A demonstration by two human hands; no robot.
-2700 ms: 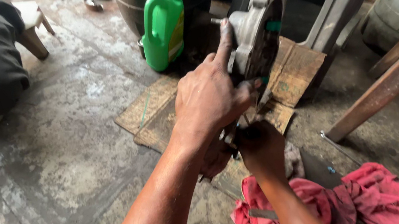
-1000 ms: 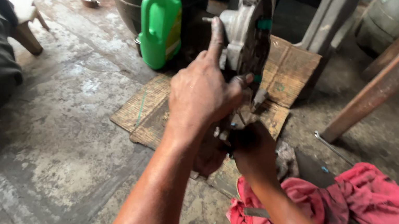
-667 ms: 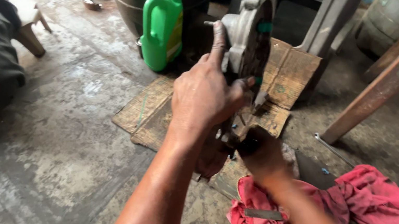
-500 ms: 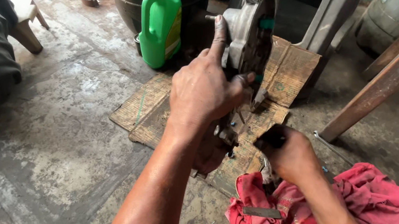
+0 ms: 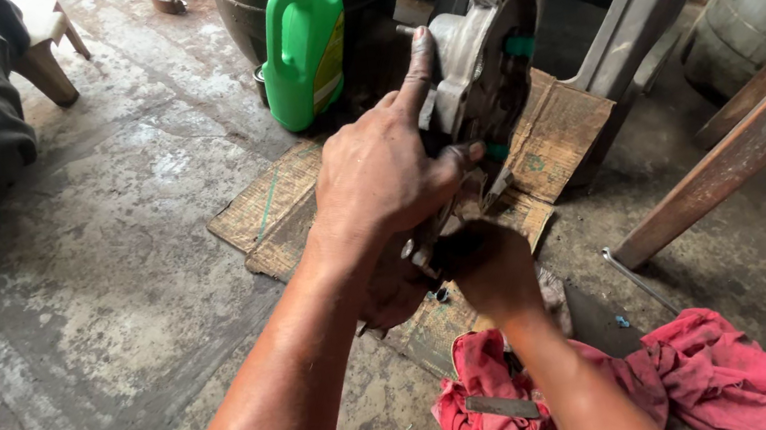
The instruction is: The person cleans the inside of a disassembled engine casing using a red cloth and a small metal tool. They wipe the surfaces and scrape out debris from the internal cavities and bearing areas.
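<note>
Right hand (image 5: 487, 265) back up under metal housing (image 5: 483, 69), grip unclear, left hand (image 5: 377, 175) clamped on housing, above cardboard (image 5: 561, 118).

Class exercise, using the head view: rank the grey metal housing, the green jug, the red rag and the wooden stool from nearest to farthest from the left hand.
1. Grey metal housing: gripped by the left hand.
2. Red rag: lower right, on the floor.
3. Green jug: behind, up left. Nearly level with the rag.
4. Wooden stool: far upper left.
</note>
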